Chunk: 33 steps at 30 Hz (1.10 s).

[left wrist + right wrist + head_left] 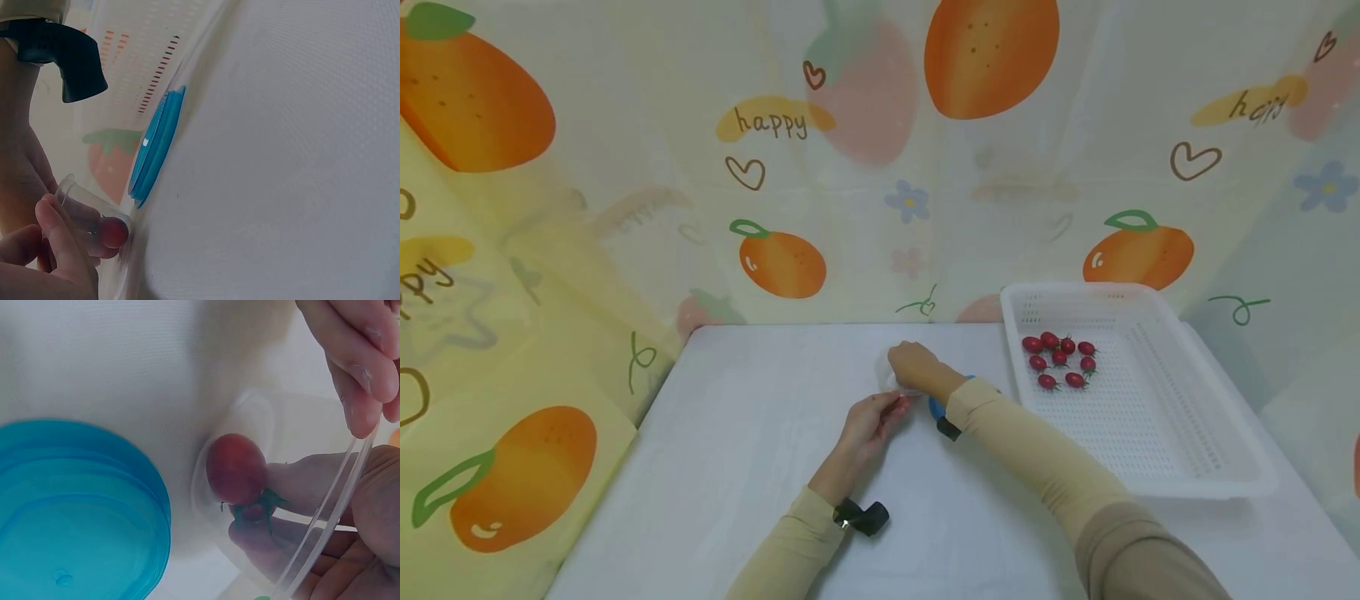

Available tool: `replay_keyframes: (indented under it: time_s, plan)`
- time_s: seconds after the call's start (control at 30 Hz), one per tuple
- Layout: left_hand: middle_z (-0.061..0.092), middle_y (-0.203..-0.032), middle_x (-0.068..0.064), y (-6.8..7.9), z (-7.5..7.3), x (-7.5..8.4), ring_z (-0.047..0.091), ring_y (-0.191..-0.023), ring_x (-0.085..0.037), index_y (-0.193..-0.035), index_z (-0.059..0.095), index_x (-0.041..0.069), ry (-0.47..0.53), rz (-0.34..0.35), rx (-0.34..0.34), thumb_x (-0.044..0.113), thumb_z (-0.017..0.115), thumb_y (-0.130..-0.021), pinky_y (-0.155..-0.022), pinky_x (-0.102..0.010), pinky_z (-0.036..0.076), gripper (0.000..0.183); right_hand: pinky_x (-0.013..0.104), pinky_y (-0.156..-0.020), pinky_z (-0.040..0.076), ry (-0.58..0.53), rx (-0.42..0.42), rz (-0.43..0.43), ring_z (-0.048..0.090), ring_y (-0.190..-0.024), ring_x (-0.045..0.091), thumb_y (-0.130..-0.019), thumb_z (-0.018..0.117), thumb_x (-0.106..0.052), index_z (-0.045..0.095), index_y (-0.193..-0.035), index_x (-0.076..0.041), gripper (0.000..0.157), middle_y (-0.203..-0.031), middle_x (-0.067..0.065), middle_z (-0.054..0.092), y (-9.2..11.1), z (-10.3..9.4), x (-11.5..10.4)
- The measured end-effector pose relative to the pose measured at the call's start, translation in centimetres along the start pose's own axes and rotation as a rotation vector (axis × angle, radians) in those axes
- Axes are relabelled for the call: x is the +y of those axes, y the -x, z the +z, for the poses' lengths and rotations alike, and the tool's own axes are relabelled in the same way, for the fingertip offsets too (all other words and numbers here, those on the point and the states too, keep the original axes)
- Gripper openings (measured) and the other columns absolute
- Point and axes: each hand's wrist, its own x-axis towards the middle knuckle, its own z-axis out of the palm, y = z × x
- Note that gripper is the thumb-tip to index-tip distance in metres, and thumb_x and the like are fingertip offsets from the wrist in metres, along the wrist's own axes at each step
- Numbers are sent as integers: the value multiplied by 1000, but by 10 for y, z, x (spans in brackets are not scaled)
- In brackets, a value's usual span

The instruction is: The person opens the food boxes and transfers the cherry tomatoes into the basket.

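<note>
My left hand (868, 425) pinches the rim of a clear plastic container (300, 550), which stands tilted on the table. From above, my right hand (917, 367) reaches into it. Through the clear wall in the right wrist view, a cherry tomato (236, 469) with a green stem shows at the bottom, between the right thumb and fingers (269, 547). The same red tomato (114, 232) appears in the left wrist view. Beside the container lies a round blue plastic lid (94, 531), partly covered by the right forearm in the head view.
A white perforated basket (1138, 400) stands on the right of the white table (715, 467), with several cherry tomatoes (1059, 357) in its far left part. A fruit-printed curtain (865, 208) closes off the back and sides. A black wrist camera (865, 518) is strapped to the left wrist.
</note>
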Motion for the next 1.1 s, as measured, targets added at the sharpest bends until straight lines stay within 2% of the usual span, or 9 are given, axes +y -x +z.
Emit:
replay_keyframes:
  time_s: [0.43,0.67,0.87,1.1]
  plan:
    - [71,-85,-5,0,0,0,70,-80,-10,-106,62,-2,-1,6,-2,5,58,-95,-76,-17,58,14,33,-88,52,-117,-16,42,58,-91,23,-90,63,-6,62,-111,-2,22,-101,11,65,2,-1,0]
    - [72,-84,-4,1,0,1,70,-78,-8,-115,57,-7,-6,8,-13,7,58,-95,-73,-16,58,24,29,-78,52,-146,-54,89,56,-83,21,-90,64,-8,61,-110,-2,21,-94,9,60,0,-5,3]
    - [72,-84,-3,1,1,1,69,-78,-7,-121,55,-9,-21,7,-9,7,56,-96,-73,-15,58,29,25,-69,51,-184,-52,83,58,-78,19,-90,64,-9,63,-100,-4,10,-88,7,61,-2,-6,9]
    - [71,-87,-3,1,0,1,69,-81,-8,-120,56,-8,-34,2,-7,9,57,-96,-75,-16,58,29,29,-80,54,-263,-55,70,59,-86,19,-88,70,-13,67,-106,-4,21,-100,8,65,-2,-6,12]
